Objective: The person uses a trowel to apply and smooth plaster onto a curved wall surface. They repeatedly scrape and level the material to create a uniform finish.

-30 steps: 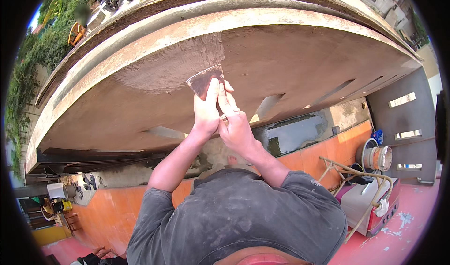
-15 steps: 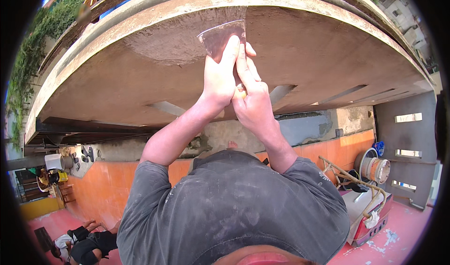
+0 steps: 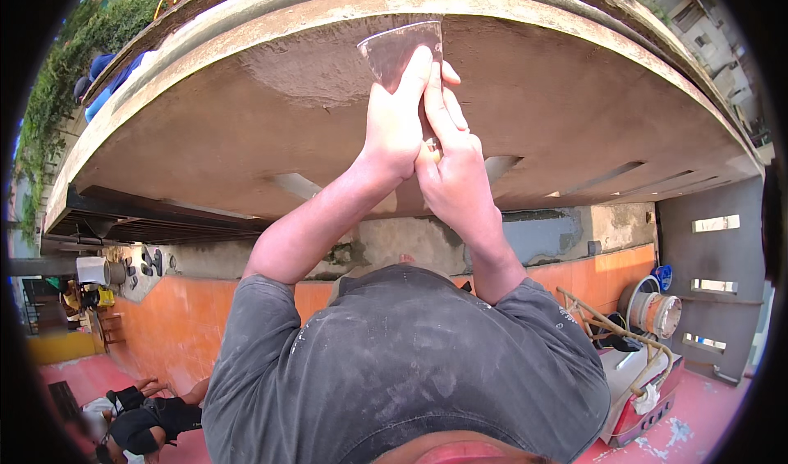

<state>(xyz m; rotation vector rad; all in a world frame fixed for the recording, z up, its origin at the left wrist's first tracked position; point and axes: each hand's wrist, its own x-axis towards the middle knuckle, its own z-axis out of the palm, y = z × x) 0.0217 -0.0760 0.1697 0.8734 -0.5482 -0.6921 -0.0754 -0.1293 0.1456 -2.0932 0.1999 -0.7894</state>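
Observation:
A wide-bladed scraper (image 3: 400, 47) lies with its edge against the brown wall (image 3: 574, 95), a little below the wall's pale top edge. My left hand (image 3: 394, 132) is closed on it, the thumb stretched up over the blade. Beside it, my right hand (image 3: 458, 164) grips the handle from the right, some fingers laid along the tool toward the blade. Both hands hide most of the handle. Left of the blade, a rough, paler patch (image 3: 308, 74) spreads over the wall's surface.
Slots (image 3: 300, 187) pierce the wall's lower part. Below runs an orange floor strip (image 3: 193, 320). A bucket (image 3: 657, 312) and a metal-framed cart (image 3: 636, 374) stand at right. Another person (image 3: 152, 423) is at lower left; someone in blue (image 3: 115, 78) is beyond the wall.
The scraper and both my hands have shifted slightly up and to the right, nearer the wall's top edge. The person in blue beyond the wall appears lower and further left.

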